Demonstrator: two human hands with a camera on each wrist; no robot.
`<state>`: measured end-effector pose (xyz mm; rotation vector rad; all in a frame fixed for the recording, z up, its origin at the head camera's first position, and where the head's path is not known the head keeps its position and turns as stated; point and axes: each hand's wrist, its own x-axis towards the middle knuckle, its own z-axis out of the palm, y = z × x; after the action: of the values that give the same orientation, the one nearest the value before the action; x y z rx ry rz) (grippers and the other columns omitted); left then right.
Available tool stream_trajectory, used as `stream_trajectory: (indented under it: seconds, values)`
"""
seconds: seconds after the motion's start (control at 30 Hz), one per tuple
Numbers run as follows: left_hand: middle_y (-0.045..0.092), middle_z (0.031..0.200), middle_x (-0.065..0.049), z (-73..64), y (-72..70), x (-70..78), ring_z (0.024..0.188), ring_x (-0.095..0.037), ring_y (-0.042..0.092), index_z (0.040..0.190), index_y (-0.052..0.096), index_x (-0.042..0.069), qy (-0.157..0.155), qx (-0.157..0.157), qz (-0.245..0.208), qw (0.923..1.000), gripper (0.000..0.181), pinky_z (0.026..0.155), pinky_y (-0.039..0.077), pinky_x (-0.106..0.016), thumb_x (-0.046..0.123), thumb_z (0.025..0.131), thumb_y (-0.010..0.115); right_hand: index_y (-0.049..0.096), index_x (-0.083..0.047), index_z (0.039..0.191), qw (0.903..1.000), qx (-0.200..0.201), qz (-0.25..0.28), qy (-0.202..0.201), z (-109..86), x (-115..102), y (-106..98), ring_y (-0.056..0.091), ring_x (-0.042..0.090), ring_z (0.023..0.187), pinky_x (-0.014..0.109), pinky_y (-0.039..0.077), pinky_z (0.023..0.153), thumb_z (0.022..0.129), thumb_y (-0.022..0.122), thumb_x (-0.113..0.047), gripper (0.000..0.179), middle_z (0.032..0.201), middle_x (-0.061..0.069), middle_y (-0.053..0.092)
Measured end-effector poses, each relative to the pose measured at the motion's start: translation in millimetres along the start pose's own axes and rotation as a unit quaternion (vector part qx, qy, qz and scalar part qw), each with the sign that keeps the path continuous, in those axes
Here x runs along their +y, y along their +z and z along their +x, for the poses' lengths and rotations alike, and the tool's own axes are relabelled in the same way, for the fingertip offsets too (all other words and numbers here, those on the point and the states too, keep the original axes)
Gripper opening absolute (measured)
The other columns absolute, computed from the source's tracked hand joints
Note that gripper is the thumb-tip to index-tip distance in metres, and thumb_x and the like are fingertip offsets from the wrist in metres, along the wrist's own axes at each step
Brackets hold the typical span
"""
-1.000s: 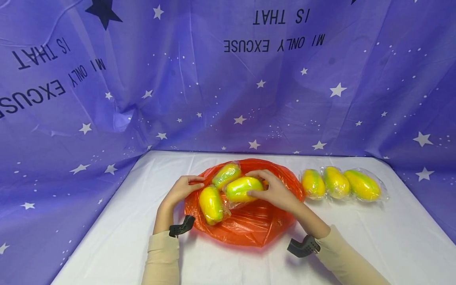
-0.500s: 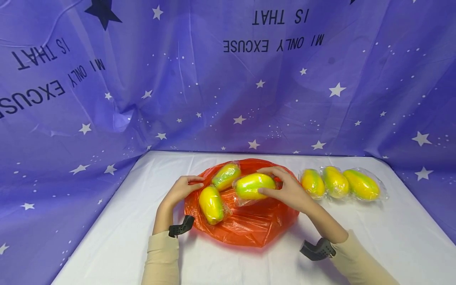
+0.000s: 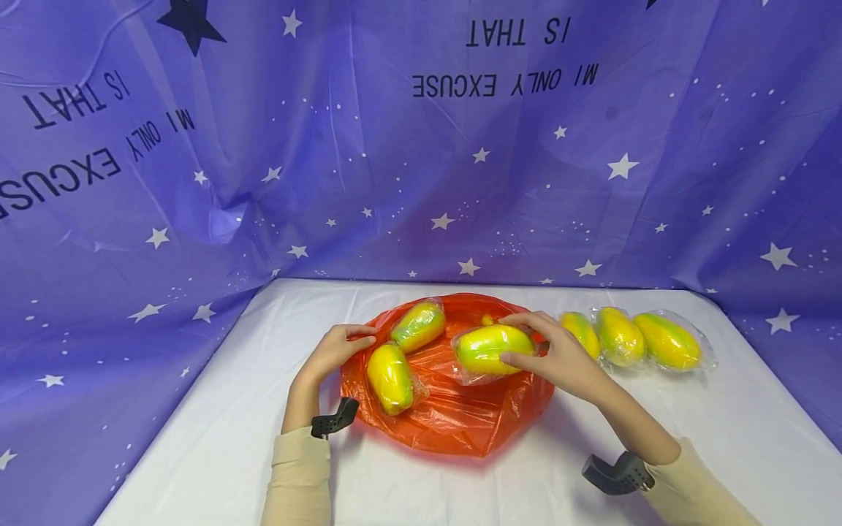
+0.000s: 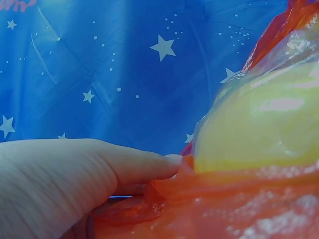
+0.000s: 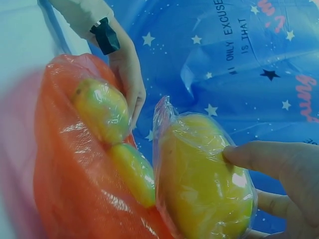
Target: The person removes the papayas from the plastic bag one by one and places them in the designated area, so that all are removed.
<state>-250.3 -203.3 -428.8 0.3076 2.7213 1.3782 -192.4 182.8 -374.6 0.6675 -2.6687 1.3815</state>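
My right hand point(image 3: 559, 354) grips a yellow-green mango point(image 3: 493, 349) in clear wrap, thumb on the near side and fingers behind. This mango overlaps the right part of a red plastic bag point(image 3: 460, 424) in the head view. With thumb and fingers, my left hand point(image 3: 337, 352) pinches the bag's left edge; in the left wrist view red film point(image 4: 154, 204) shows at the fingertips. Two more wrapped mangoes, one at the back point(image 3: 419, 325) and one nearer point(image 3: 391, 378), lie on the bag's left side. Behind the held mango a small yellow bit point(image 3: 487, 320) peeks out.
To the right of the bag, three wrapped mangoes point(image 3: 618, 337) lie in a row on the white-covered table point(image 3: 710, 446); my right hand partly hides the nearest one. A purple star-print curtain point(image 3: 395, 183) hangs behind the table.
My right hand has moved right with the mango, away from the two mangoes on the left, and now overlaps the row at the right. The left hand stays at the bag's edge.
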Motion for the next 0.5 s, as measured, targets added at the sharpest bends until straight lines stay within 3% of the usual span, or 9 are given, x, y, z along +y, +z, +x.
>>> stream_trajectory:
  seconds: [0.5]
  values:
    - [0.062,0.124,-0.019,0.2,-1.0,-1.2,0.122,-0.036,0.051,0.117,0.068,-0.001,0.002,0.002,0.001,1.0,0.03,0.104,0.037,-0.049,0.019,0.095,0.062,0.058,-0.016,0.126,0.9993,0.017,0.019,0.029,-23.6,7.4,-22.4,0.052,0.022,0.104,0.036,0.051,0.085,0.085,0.075,-0.027,0.046,0.121,0.002,0.057]
